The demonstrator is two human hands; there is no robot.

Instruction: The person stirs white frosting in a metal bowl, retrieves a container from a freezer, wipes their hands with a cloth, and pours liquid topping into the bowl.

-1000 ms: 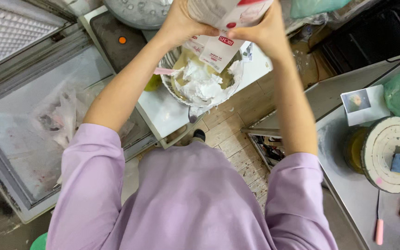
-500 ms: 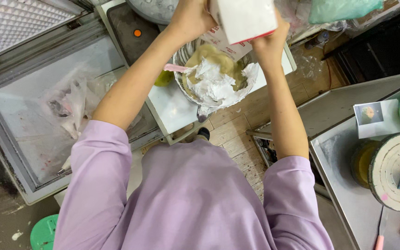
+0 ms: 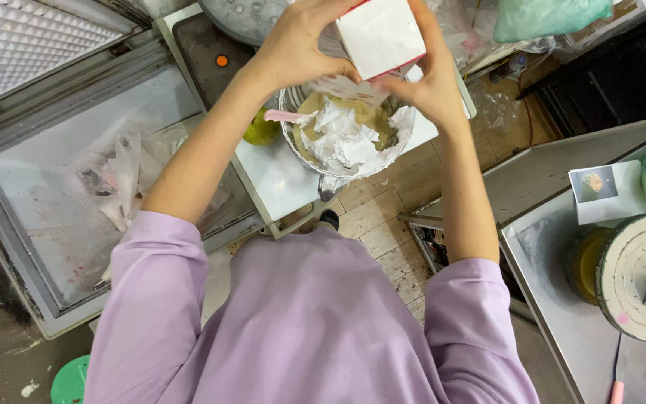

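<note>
Both hands grip a white cardboard carton with red edging (image 3: pixel 380 36) above a round metal bowl of thick white cream (image 3: pixel 345 138): left hand (image 3: pixel 297 46) and right hand (image 3: pixel 428 78) with fingers closed on its sides, seemingly emptying it. Next calls for steady tilt over the bowl on the white worktop (image 3: pixel 278 176). Against half a second earlier, the carton sits slightly lower and more tilted

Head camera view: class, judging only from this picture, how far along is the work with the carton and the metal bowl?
Done: white creamy lumps already lie in the metal bowl, over a yellowish mix, with a pink spatula resting in it. In hand: the left hand and right hand hold a white carton above the bowl. Left: the lumps look unmixed. Whether the carton is empty cannot be told.
</note>
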